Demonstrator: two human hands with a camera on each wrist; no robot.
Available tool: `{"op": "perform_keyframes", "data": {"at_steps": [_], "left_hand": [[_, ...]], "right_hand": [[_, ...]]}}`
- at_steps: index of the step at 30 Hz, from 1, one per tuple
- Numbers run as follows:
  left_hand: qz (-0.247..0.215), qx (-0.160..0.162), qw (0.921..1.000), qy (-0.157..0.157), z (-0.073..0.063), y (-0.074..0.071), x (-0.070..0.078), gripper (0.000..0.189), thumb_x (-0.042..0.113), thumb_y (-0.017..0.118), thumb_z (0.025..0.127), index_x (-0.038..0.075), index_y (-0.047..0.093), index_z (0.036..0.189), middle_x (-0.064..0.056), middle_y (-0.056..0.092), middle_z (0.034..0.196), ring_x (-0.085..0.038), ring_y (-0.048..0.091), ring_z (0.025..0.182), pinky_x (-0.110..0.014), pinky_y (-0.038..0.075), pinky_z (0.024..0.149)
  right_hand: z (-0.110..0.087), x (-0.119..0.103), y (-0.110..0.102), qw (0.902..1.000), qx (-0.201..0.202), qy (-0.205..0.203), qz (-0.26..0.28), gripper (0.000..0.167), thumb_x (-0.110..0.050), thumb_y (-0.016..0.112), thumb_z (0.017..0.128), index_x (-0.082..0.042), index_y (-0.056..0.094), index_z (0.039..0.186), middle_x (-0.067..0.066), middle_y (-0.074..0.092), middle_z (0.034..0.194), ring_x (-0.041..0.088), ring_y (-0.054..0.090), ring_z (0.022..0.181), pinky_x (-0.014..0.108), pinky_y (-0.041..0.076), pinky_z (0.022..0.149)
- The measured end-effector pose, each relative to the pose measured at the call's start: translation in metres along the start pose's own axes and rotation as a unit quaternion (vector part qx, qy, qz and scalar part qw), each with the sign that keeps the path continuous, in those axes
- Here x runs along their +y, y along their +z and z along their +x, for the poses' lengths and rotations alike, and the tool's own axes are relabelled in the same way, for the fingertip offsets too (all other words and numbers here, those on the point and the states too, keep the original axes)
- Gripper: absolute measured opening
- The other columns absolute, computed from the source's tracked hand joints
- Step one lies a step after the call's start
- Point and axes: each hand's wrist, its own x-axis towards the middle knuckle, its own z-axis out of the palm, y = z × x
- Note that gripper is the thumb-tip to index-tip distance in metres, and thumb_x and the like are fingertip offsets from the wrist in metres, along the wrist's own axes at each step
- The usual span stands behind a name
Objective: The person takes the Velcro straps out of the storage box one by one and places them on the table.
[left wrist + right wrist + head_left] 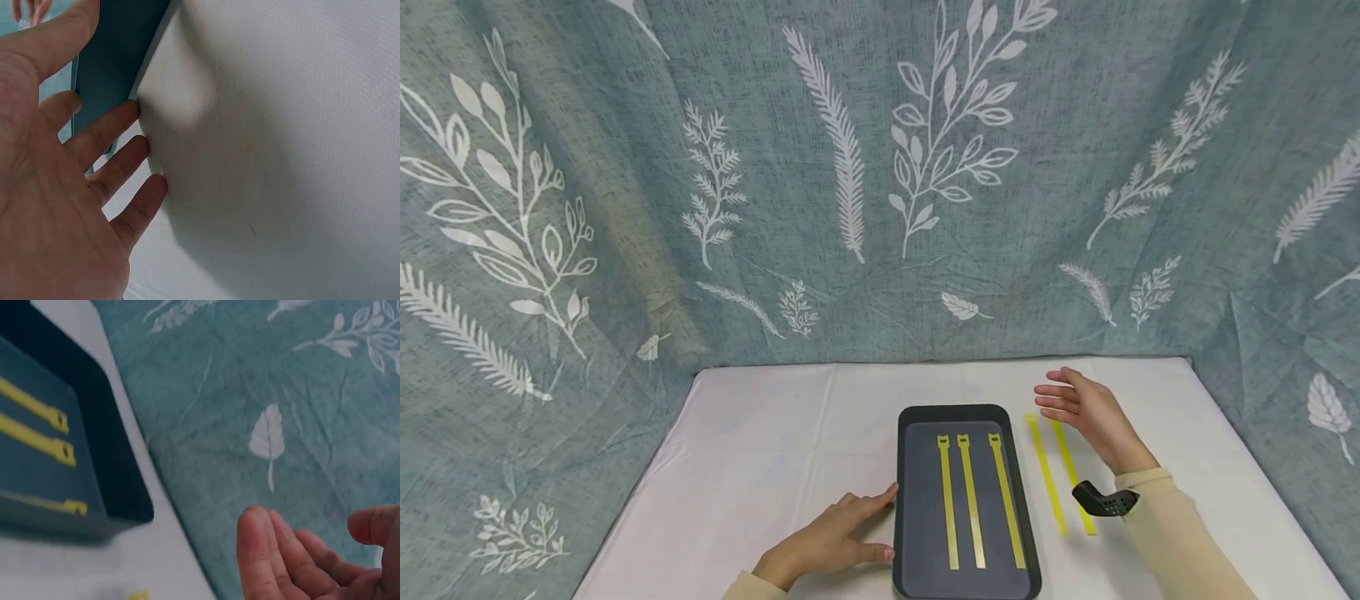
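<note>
A dark grey tray (917,500) lies on the white table, with three yellow hook-and-loop cable ties (970,500) lengthwise inside it, each with a slotted head at the far end. My left hand (838,537) touches the tray's left side with its fingers spread; the left wrist view shows the palm and extended fingers (119,162). Two more yellow ties (1047,475) lie on the cloth to the right of the tray. Above the far part of these ties my right hand (1093,417) hovers, fingers relaxed and holding nothing. It partly covers the rightmost tie.
A white cloth (760,442) covers the table. Blue-green curtains (775,208) with white leaf prints hang behind the table and along both sides. A black device (1105,500) is strapped on the right wrist.
</note>
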Motion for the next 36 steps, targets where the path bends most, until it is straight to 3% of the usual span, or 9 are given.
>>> {"op": "perform_keyframes", "data": {"at_steps": [5, 13, 36], "left_hand": [[0.0, 0.002, 1.0, 0.002, 0.0, -0.001, 0.001, 0.085, 0.046, 0.075, 0.089, 0.018, 0.035, 0.158, -0.002, 0.043, 0.161, -0.015, 0.048, 0.121, -0.046, 0.042, 0.109], [0.001, 0.008, 1.0, 0.003, 0.0, 0.001, 0.001, 0.084, 0.047, 0.075, 0.089, 0.019, 0.035, 0.159, -0.002, 0.043, 0.161, -0.016, 0.048, 0.121, -0.047, 0.042, 0.109], [-0.001, 0.001, 1.0, -0.003, 0.004, -0.001, -0.001, 0.085, 0.046, 0.075, 0.089, 0.021, 0.034, 0.159, -0.001, 0.042, 0.161, -0.017, 0.047, 0.121, -0.049, 0.042, 0.108]], "right_hand": [[0.005, -0.011, 0.021, 0.9995, -0.029, -0.007, -0.008, 0.069, -0.05, 0.039, 0.108, -0.001, 0.03, 0.156, 0.028, 0.047, 0.152, 0.012, 0.068, 0.117, 0.033, 0.053, 0.102], [0.016, -0.008, 0.047, 0.9982, -0.059, 0.009, -0.012, 0.061, -0.043, 0.036, 0.11, -0.003, 0.03, 0.157, 0.026, 0.047, 0.153, 0.028, 0.059, 0.132, 0.042, 0.049, 0.108], [0.025, 0.03, 0.086, 0.992, -0.117, 0.043, -0.02, 0.059, -0.038, 0.041, 0.11, 0.004, 0.037, 0.151, 0.031, 0.051, 0.146, 0.033, 0.063, 0.126, 0.04, 0.053, 0.102]]}}
